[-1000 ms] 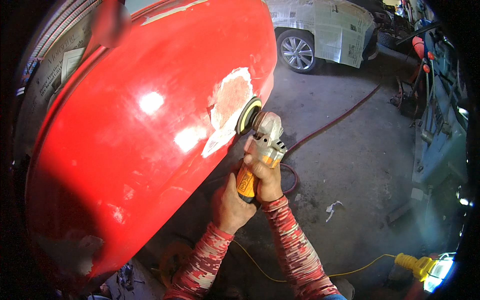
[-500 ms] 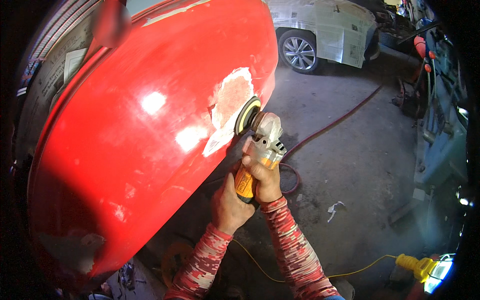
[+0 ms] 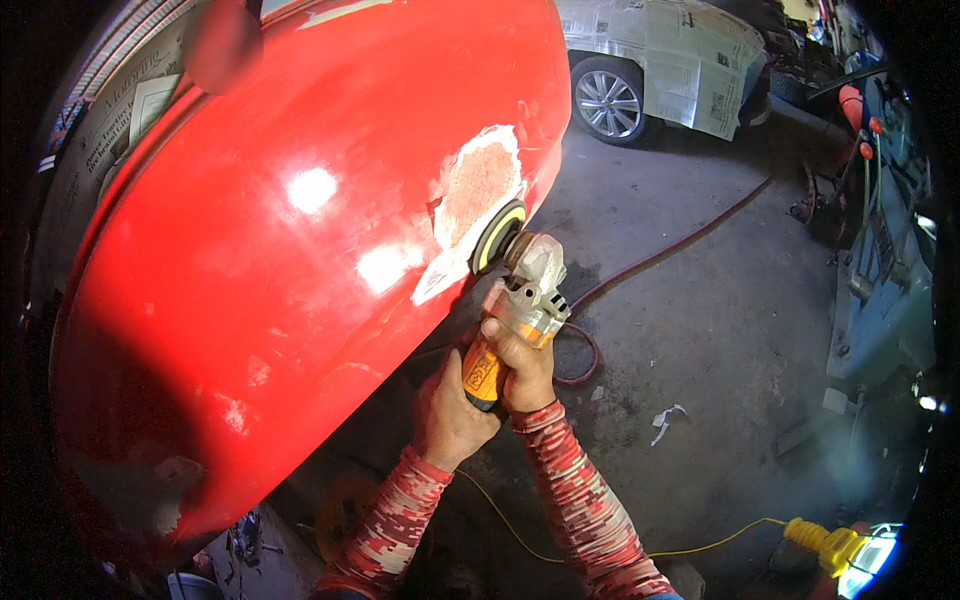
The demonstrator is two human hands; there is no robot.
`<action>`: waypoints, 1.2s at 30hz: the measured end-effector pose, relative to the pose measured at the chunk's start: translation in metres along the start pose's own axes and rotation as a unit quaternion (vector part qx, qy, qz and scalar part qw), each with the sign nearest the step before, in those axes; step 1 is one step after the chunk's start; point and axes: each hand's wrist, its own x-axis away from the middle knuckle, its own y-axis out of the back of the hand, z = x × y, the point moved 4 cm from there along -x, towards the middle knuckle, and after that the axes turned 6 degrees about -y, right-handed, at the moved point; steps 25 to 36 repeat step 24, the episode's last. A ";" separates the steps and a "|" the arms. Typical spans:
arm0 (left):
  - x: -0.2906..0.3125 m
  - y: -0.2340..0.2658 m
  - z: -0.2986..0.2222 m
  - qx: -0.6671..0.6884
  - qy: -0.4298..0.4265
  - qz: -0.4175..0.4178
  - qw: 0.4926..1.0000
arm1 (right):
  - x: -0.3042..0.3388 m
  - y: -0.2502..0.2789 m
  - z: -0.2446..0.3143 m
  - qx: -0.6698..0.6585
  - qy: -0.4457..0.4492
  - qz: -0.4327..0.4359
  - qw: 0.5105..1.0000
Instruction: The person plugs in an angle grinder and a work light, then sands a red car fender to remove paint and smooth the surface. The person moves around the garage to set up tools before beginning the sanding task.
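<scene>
Both my hands are closed around a yellow and grey angle grinder (image 3: 535,300). My left hand (image 3: 448,420) grips the rear of its yellow body, while my right hand (image 3: 528,372) wraps the body nearer the metal head, thumb on top. The grinder's round black and yellow-green disc (image 3: 497,238) stands on edge at the lower right border of a bare, pale patch (image 3: 478,190) in a glossy red car body panel (image 3: 300,270). Whether the disc's face touches the panel cannot be made out. White edging surrounds the patch and tapers to a lower point.
Along the floor runs a dark red hose (image 3: 680,240), looping near the grinder. A yellow cord leads to a lit yellow work lamp (image 3: 830,545) at lower right. Behind stands a paper-covered car (image 3: 690,80). A white scrap (image 3: 664,422) lies on the floor; blue-grey equipment (image 3: 880,260) lines the right.
The disc has shifted slightly down and left along the patch's edge. My hands and the grinder moved with it; the whole view has shifted a little. Both hands keep their grip.
</scene>
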 end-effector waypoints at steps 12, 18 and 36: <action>0.006 0.004 0.001 0.001 -0.003 0.016 1.000 | 0.005 0.001 -0.007 0.006 0.000 -0.024 1.000; 0.010 0.008 0.000 -0.008 -0.024 -0.006 1.000 | 0.008 -0.003 -0.008 -0.014 0.001 -0.009 1.000; 0.011 0.012 -0.002 -0.002 0.028 0.038 0.999 | 0.009 -0.003 -0.009 0.008 0.004 -0.002 1.000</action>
